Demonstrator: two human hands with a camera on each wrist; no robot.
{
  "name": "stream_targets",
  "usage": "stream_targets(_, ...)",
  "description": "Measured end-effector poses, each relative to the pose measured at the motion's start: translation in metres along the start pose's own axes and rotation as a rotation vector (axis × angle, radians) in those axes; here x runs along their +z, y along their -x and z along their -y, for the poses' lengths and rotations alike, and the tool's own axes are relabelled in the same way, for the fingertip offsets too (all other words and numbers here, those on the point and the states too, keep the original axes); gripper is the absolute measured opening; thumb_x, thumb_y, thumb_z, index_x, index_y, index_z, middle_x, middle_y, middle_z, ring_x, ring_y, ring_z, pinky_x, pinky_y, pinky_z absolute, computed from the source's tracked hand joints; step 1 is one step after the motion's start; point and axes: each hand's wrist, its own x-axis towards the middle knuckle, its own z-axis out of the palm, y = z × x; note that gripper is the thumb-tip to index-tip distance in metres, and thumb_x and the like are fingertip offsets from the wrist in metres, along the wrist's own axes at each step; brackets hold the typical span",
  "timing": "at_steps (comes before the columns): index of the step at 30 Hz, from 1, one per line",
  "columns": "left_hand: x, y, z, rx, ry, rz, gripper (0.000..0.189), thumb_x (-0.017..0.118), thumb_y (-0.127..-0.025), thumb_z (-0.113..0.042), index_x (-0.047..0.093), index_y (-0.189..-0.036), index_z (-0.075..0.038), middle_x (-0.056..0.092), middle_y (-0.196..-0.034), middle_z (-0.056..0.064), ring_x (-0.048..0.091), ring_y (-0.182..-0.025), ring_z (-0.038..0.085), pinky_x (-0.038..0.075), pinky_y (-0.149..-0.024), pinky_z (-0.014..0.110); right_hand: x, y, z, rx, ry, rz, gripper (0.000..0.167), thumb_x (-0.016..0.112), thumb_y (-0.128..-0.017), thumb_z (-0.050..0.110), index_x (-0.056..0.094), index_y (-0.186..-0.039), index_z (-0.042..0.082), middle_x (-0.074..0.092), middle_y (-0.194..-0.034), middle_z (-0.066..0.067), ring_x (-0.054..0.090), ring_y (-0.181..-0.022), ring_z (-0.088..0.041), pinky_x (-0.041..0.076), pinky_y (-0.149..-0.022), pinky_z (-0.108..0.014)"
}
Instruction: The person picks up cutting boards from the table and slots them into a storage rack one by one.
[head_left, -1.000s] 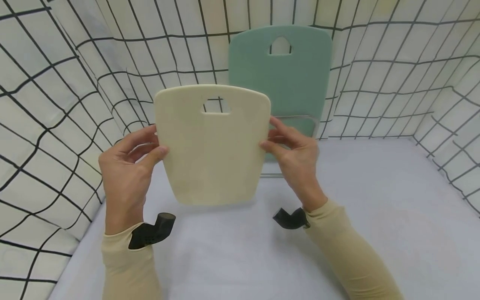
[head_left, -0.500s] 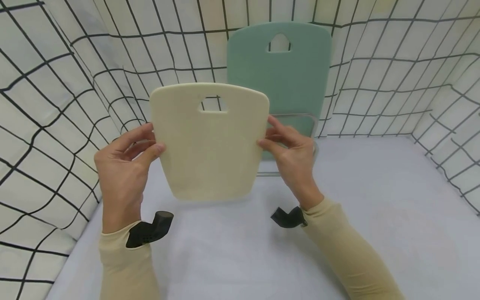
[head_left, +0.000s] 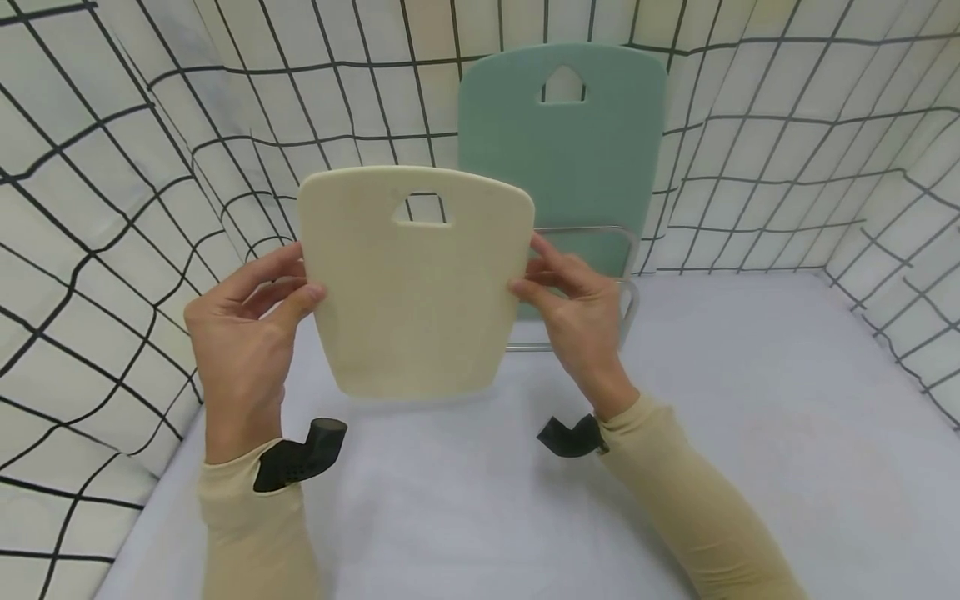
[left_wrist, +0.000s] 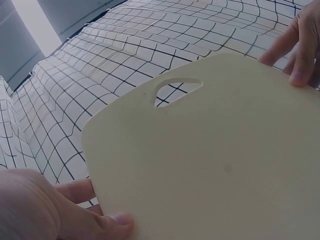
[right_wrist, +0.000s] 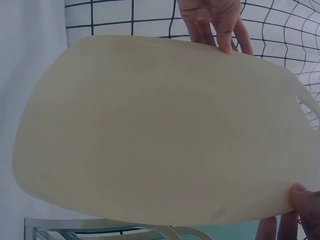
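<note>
A cream cutting board (head_left: 416, 308) with a handle hole near its top edge is held up above the table, facing me. My left hand (head_left: 247, 342) pinches its left edge, thumb on the near face and fingers behind. On the opposite edge my right hand (head_left: 581, 321) pinches it the same way. Behind and to the right, a green cutting board (head_left: 562, 158) stands upright in a metal wire rack (head_left: 628, 312). The cream board and my right hand hide part of that rack. The right wrist view shows the cream board (right_wrist: 150, 130) from close by, apart from the rack (right_wrist: 75, 223).
A white table surface (head_left: 750, 417) spreads under the hands. White cloth walls with a black grid (head_left: 337, 100) enclose it at the back and both sides. Black wrist cameras (head_left: 300, 458) sit on both forearms over beige sleeves (head_left: 251, 533).
Both hands and the cream cutting board have shifted slightly left and up in the head view. The grip looks the same, and the green board stays in the rack.
</note>
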Motion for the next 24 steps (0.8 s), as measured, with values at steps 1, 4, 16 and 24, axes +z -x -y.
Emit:
stream_targets(1,0.0,0.0,0.0,-0.006,0.005,-0.003,0.039,0.083,-0.078,0.009,0.08,-0.114,-0.006,0.074,-0.098,0.005,0.068,-0.089,0.022,0.05,-0.093,0.037,0.0,0.0,0.0,-0.001,0.002,-0.002,0.052,0.083,-0.08,-0.006,0.071,-0.128,0.007,0.071,-0.081,0.017,0.075,-0.082,-0.004,0.063,-0.085,-0.027)
stream_targets(4,0.001,0.0,0.001,-0.01,0.012,-0.001,0.039,0.083,-0.078,0.009,0.08,-0.114,-0.005,0.074,-0.098,0.005,0.068,-0.089,0.023,0.05,-0.093,0.037,-0.001,0.0,-0.001,-0.01,0.014,-0.01,0.051,0.083,-0.079,-0.007,0.072,-0.127,0.007,0.071,-0.081,0.018,0.075,-0.082,-0.004,0.063,-0.086,-0.027)
stream_targets(16,0.005,-0.004,0.0,0.016,0.033,-0.013,0.04,0.084,-0.077,0.009,0.08,-0.114,-0.004,0.076,-0.097,0.004,0.067,-0.084,0.022,0.055,-0.086,0.031,0.001,-0.008,0.003,-0.059,-0.038,-0.011,0.051,0.082,-0.078,-0.01,0.071,-0.126,0.001,0.073,-0.084,0.017,0.075,-0.082,-0.004,0.065,-0.084,-0.035)
stream_targets(24,0.009,-0.006,0.004,0.016,0.015,-0.027,0.039,0.084,-0.078,0.008,0.08,-0.114,-0.006,0.075,-0.095,0.002,0.069,-0.085,0.021,0.055,-0.085,0.029,-0.002,-0.01,0.005,-0.053,-0.007,-0.01,0.049,0.081,-0.08,-0.009,0.071,-0.126,0.002,0.071,-0.086,0.02,0.073,-0.083,-0.002,0.065,-0.084,-0.033)
